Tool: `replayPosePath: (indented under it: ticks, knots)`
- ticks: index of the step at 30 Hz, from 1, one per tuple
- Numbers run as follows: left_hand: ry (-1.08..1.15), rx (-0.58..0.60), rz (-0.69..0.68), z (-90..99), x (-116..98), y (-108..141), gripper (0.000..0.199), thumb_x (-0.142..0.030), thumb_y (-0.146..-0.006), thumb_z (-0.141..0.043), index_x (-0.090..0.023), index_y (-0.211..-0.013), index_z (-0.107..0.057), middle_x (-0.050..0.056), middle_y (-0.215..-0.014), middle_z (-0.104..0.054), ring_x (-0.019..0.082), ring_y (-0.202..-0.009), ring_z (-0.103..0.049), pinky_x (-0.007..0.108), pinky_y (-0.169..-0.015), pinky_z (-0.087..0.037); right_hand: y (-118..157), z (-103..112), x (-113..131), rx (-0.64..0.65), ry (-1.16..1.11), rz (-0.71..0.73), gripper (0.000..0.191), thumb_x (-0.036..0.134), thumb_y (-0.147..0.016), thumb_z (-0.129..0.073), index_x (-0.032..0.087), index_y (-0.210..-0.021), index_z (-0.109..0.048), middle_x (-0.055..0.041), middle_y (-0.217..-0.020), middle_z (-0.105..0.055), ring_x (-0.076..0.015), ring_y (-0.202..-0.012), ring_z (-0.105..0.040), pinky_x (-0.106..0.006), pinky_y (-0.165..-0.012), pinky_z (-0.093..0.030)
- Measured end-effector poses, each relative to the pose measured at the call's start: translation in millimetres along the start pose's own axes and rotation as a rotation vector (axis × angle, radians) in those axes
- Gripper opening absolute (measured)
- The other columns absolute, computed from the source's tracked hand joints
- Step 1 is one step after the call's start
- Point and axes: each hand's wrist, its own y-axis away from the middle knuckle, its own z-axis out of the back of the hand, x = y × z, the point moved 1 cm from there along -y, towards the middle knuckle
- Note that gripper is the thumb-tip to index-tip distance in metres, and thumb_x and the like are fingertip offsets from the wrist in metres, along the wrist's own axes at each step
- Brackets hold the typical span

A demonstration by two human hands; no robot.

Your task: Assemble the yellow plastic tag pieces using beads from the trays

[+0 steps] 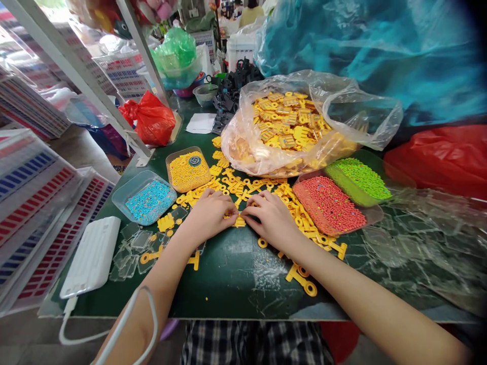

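My left hand [212, 212] and my right hand [271, 217] meet over the middle of the green table. Fingertips of both are pinched on a small yellow plastic piece [240, 221], partly covered by the fingers. Behind and around the hands lies a loose heap of yellow plastic parts [243, 188], some with a ring end and a T-shaped end. Beyond the heap, a clear plastic bag [236, 147] stands open, full of yellow pieces. Clear square plastic pieces [141, 238] lie left of my left forearm.
Trays of blue beads [146, 203], yellow beads [186, 170], red beads [335, 203] and green beads [359, 177] flank the heap. A white power bank [93, 256] with a cable sits at the left edge. More clear pieces [395, 243] lie right. Black parts [236, 91] are piled behind.
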Motion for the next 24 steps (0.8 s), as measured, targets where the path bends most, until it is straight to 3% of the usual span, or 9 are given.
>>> replayPosePath:
  ticks: [8, 12, 19, 24]
  knots:
    - [0.002, -0.040, -0.049, -2.0, 4.9, 0.3, 0.026, -0.036, -0.093, -0.053, -0.022, -0.082, -0.073, 0.003, -0.090, -0.075, 0.022, -0.087, -0.061, 0.039, -0.086, -0.037, 3.4, 11.7, 1.5, 0.076, -0.016, 0.014, 0.015, 0.031, -0.093, -0.061, 0.019, -0.092, -0.071, -0.0067, -0.099, -0.066, -0.0237, -0.099, -0.051, -0.037, -0.084, -0.040]
    - [0.023, -0.035, -0.053, -0.7, 9.1, -0.6, 0.030, -0.041, -0.093, -0.051, -0.024, -0.082, -0.074, 0.003, -0.092, -0.075, 0.023, -0.089, -0.063, 0.038, -0.085, -0.039, 4.9, 18.6, -2.5, 0.147, -0.042, 0.020, 0.029, 0.040, -0.087, -0.068, 0.016, -0.103, -0.069, -0.0091, -0.109, -0.064, -0.0252, -0.106, -0.050, -0.038, -0.090, -0.042]
    - [0.124, -0.023, -0.046, 3.3, 17.4, -2.9, 0.043, -0.059, -0.091, -0.050, -0.026, -0.082, -0.076, 0.004, -0.091, -0.077, 0.026, -0.087, -0.067, 0.040, -0.083, -0.046, 2.8, 20.0, -6.0, 0.125, 0.028, 0.065, 0.028, 0.041, -0.090, -0.064, 0.014, -0.097, -0.069, -0.0101, -0.105, -0.065, -0.0252, -0.104, -0.050, -0.038, -0.088, -0.043]
    - [0.177, -0.185, -0.064, 21.7, 1.1, -13.8, 0.043, -0.061, -0.090, -0.050, -0.027, -0.086, -0.076, 0.005, -0.090, -0.076, 0.025, -0.082, -0.068, 0.038, -0.079, -0.053, 2.9, 17.7, -8.1, 0.092, 0.055, 0.090, 0.032, 0.043, -0.090, -0.064, 0.013, -0.099, -0.068, -0.0126, -0.106, -0.066, -0.0276, -0.109, -0.051, -0.040, -0.087, -0.044]
